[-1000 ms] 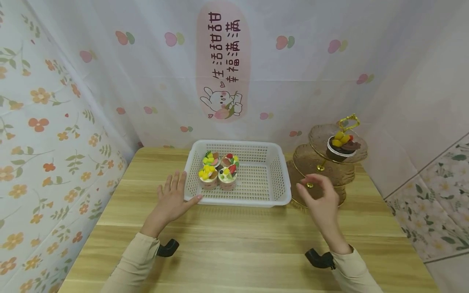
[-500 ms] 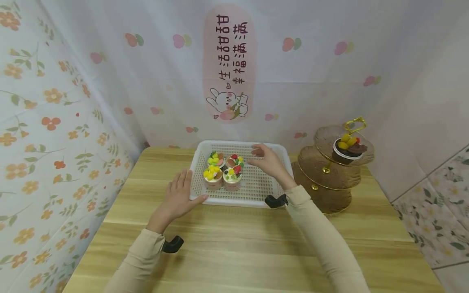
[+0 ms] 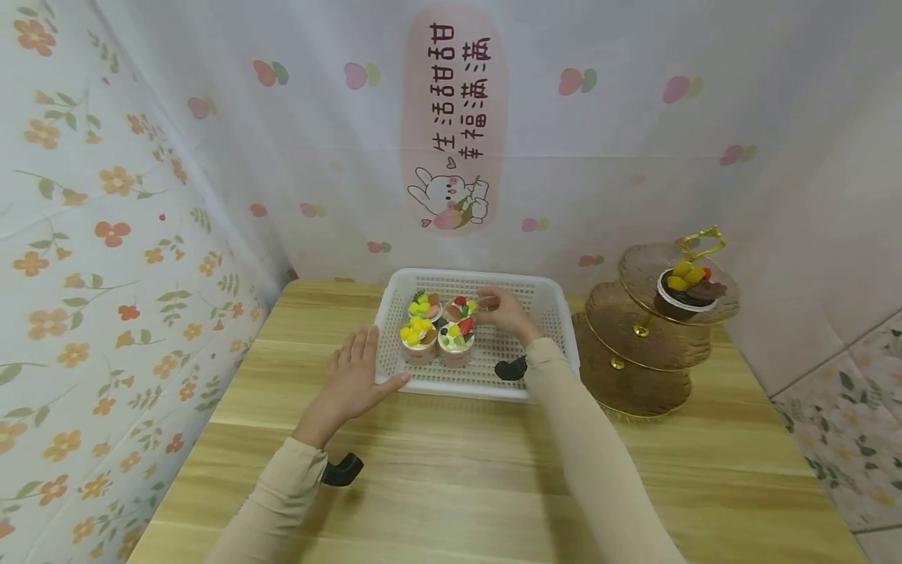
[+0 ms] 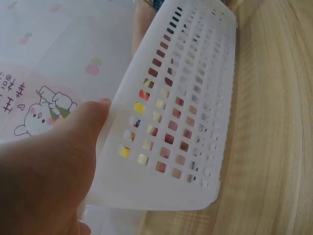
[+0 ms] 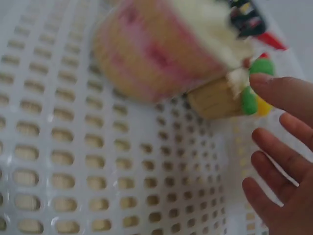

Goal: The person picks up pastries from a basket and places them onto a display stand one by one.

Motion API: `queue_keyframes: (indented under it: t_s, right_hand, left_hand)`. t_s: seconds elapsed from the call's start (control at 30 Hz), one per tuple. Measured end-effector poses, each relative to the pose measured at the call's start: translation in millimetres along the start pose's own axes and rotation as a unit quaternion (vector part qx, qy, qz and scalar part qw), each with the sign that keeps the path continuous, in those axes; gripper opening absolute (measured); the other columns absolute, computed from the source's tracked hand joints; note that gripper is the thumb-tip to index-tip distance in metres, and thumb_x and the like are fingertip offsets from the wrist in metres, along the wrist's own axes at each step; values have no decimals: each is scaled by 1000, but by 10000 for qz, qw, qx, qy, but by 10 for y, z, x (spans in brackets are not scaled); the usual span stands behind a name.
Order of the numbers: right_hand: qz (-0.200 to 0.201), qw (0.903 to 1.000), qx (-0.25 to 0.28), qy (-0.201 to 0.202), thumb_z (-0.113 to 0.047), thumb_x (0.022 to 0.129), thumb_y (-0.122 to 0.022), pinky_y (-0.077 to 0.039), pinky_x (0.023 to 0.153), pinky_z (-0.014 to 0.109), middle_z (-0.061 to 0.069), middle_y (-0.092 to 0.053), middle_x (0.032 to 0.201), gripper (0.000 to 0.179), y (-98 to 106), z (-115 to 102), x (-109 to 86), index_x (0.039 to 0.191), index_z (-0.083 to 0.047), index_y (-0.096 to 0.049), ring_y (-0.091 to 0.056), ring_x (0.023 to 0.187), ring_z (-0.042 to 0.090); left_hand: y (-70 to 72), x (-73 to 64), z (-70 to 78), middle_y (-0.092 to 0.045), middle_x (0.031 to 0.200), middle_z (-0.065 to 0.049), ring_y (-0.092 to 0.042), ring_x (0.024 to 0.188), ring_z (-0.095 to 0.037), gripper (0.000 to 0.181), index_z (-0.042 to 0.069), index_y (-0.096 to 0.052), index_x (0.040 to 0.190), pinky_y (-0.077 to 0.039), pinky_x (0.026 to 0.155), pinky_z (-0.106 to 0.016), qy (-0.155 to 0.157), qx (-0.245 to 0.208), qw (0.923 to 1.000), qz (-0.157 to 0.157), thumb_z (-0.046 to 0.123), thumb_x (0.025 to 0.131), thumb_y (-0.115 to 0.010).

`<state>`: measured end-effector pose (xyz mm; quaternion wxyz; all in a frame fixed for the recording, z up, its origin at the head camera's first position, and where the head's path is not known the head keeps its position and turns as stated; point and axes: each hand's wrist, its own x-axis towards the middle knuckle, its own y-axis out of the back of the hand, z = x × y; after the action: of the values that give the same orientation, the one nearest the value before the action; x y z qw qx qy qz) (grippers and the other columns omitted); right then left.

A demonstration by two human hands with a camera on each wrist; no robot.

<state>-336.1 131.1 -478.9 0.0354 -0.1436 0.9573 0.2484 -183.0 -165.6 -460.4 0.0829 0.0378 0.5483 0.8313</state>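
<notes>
A white perforated plastic basket (image 3: 486, 390) holds several toy cupcakes grouped at its left side. My left hand (image 3: 352, 384) rests at the basket's left front corner, fingers spread along the left side and thumb on the rim. My right hand (image 3: 510, 313) is inside the basket, beside the back right cupcake (image 3: 461, 307) with its red, yellow and green topping. In the right wrist view its fingers are loosely bent and apart, and the thumb overlaps the green topping. The front right cupcake (image 3: 456, 348) has a red strawberry slice; the front left cupcake (image 3: 419, 345) has yellow pieces.
Right of the basket stands a three-tier brown glass stand (image 3: 648, 333) with a gold handle (image 3: 703, 241). One chocolate cupcake (image 3: 687, 290) sits on its top tier. The wooden table (image 3: 451, 478) meets a printed curtain (image 3: 331, 180) at the back.
My right hand has moved left from in front of the tiered stand into the basket, up to the back right cupcake. My left hand has stayed at the basket's corner.
</notes>
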Motion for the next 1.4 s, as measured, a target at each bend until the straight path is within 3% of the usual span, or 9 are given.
queue_keyframes:
  t_s: [0.2,0.43,0.73,1.0,1.4]
  right_hand:
    - [-35,9999,-86,-92,-17,85,-76,-44,110,48,15,-55,141,64,-30,96,64,143,-12,-49,-52,131,33]
    - [-95,9998,-187,-22,-12,85,-73,-45,108,48,18,-58,137,64,-75,79,78,144,-9,-47,-55,128,34]
    - [-14,9981,-609,90,-18,82,-79,-48,106,47,15,-60,133,66,-135,134,175,141,-10,-50,-58,123,31]
    - [-8,9970,-776,38,-11,82,-79,-47,106,46,16,-60,133,65,-178,98,202,140,-9,-50,-58,124,32]
    - [19,9968,-801,-17,-22,84,-78,-51,100,44,16,-59,131,61,-180,97,193,137,-6,-51,-58,119,30]
  left_hand:
    - [-6,6,36,-7,166,-24,-7,153,-47,107,3,-5,159,-14,118,-70,-15,-4,10000,51,69,89,-54]
    - [-22,12,51,-6,166,-24,-6,153,-47,108,3,-4,159,-12,118,-70,-45,-89,9999,25,69,89,-53]
    - [-48,0,36,-7,166,-24,-7,153,-48,107,4,-5,159,-12,118,-71,-65,-117,9998,119,68,89,-55]
    - [-43,7,23,-8,166,-24,-7,153,-48,107,4,-4,159,-12,117,-71,-40,-83,9999,124,67,90,-55]
    - [-37,9,7,-8,166,-25,-7,153,-48,106,3,-6,159,-12,117,-71,16,-148,9998,145,66,89,-56]
